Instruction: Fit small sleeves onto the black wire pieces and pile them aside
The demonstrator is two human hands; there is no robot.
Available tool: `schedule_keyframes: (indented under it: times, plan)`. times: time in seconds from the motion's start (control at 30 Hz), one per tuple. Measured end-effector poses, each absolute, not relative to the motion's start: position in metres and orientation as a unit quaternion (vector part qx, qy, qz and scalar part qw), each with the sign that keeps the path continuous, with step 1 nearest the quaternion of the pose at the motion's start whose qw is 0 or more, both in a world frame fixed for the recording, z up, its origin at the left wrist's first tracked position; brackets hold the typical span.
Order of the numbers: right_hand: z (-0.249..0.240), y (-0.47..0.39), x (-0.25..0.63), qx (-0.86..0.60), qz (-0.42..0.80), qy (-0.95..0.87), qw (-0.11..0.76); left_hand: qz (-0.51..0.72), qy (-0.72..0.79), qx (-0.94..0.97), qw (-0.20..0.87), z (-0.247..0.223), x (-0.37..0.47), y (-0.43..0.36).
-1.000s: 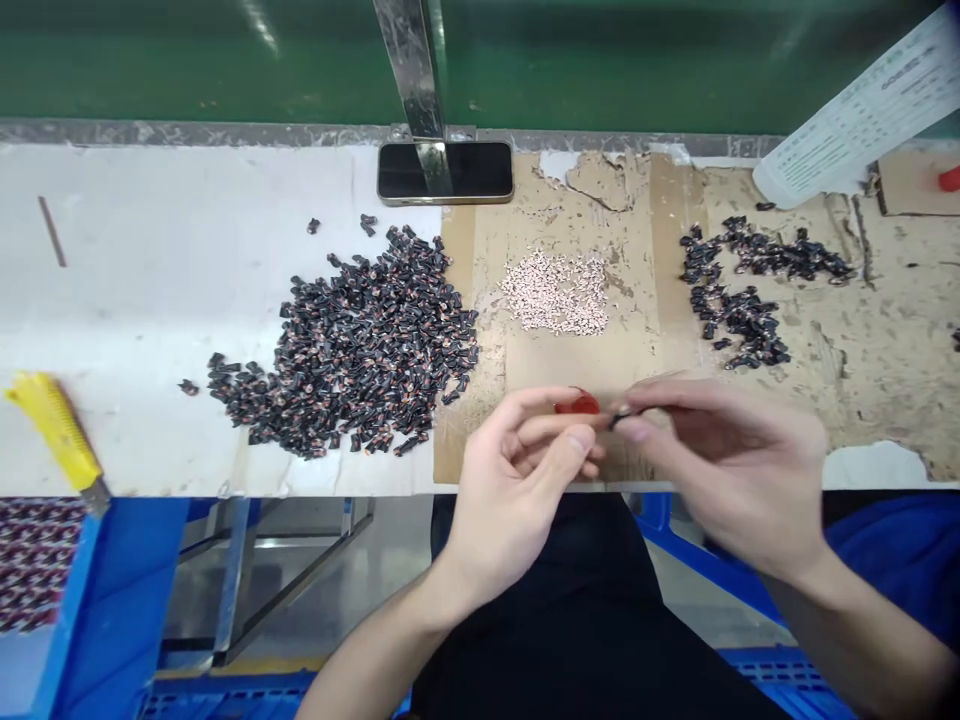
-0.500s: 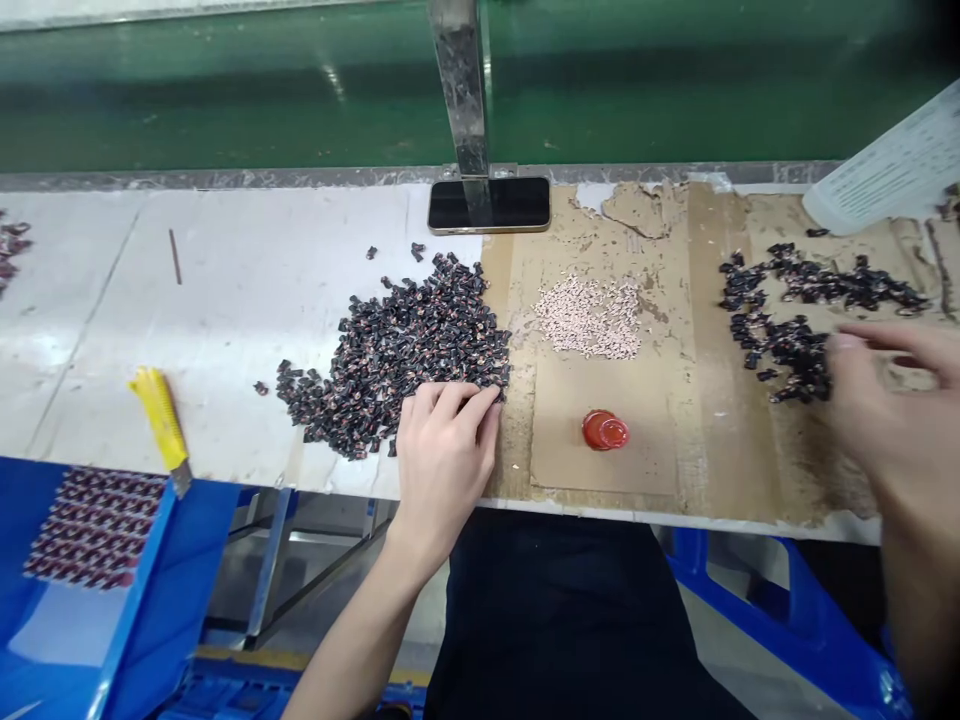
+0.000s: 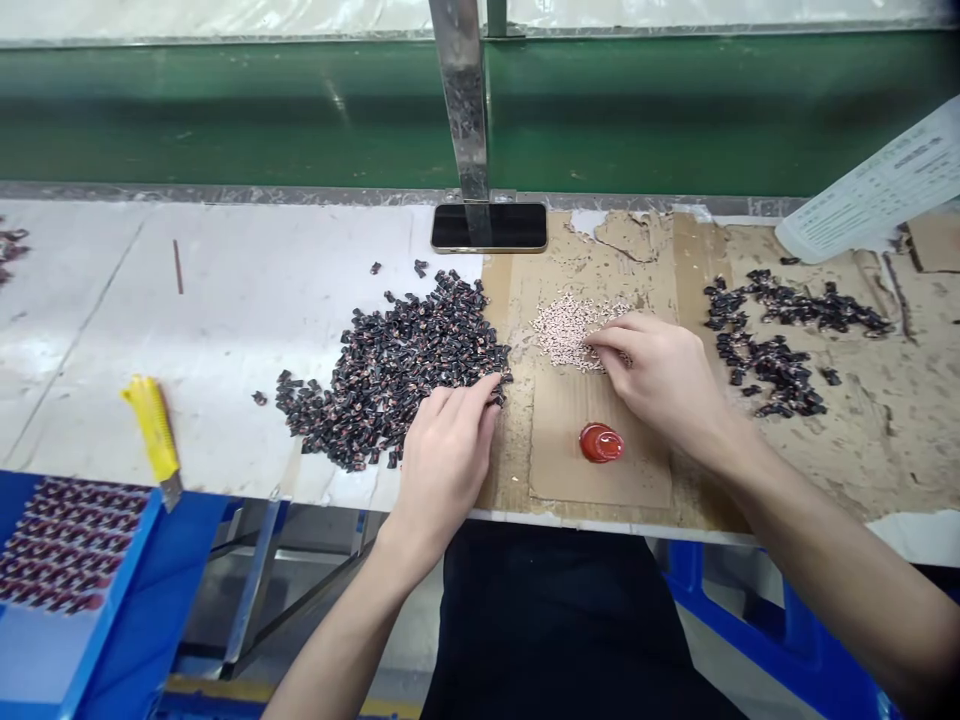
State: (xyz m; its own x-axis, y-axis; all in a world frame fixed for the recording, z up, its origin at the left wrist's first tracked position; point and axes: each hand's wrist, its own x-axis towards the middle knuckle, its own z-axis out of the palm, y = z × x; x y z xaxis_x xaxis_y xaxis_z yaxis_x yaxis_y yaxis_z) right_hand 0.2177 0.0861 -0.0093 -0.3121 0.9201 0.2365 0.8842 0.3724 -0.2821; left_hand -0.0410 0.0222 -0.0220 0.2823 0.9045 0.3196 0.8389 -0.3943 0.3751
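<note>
At the right edge of a big pile of small black parts with coppery bits (image 3: 405, 350), my left hand (image 3: 450, 440) is closed in a pinch. A small black part (image 3: 496, 397) shows between its thumb and fingertips. My right hand (image 3: 660, 385) reaches over the cardboard, its thumb and forefinger pinched at the right side of a patch of tiny pale pink pieces (image 3: 564, 330). Whatever lies between those fingertips is too small to make out. Just below, a small round container of red stuff (image 3: 601, 442) sits on a cardboard square (image 3: 559, 470).
Loose clusters of black parts (image 3: 780, 370) lie on the right, near a leaning translucent bottle (image 3: 870, 190). A phone (image 3: 489, 228) lies at the metal post's (image 3: 466, 110) foot. A yellow cutter (image 3: 154, 430) overhangs the front edge, above a blue bin (image 3: 187, 560).
My right hand has swung left from the black clusters on the right to the pink pieces. My left hand stays at the pile's edge. The view has tilted up slightly.
</note>
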Motion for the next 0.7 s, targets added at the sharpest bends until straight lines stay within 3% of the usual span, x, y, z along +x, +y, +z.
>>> schedule_keyframes:
  times: [0.1, 0.4, 0.7]
  plan:
    - [-0.009, 0.087, 0.217, -0.558, 0.050, -0.806, 0.188, 0.325, 0.581, 0.726, 0.174, -0.017, -0.042, 0.021]
    - [-0.006, 0.084, 0.221, -0.574, 0.057, -0.792, 0.199, 0.453, 0.551, 0.599, 0.365, -0.004, -0.036, 0.018]
    - [-0.006, 0.084, 0.227, -0.567, 0.091, -0.770, 0.279, 0.516, 0.525, 0.542, 0.405, 0.004, -0.015, 0.021]
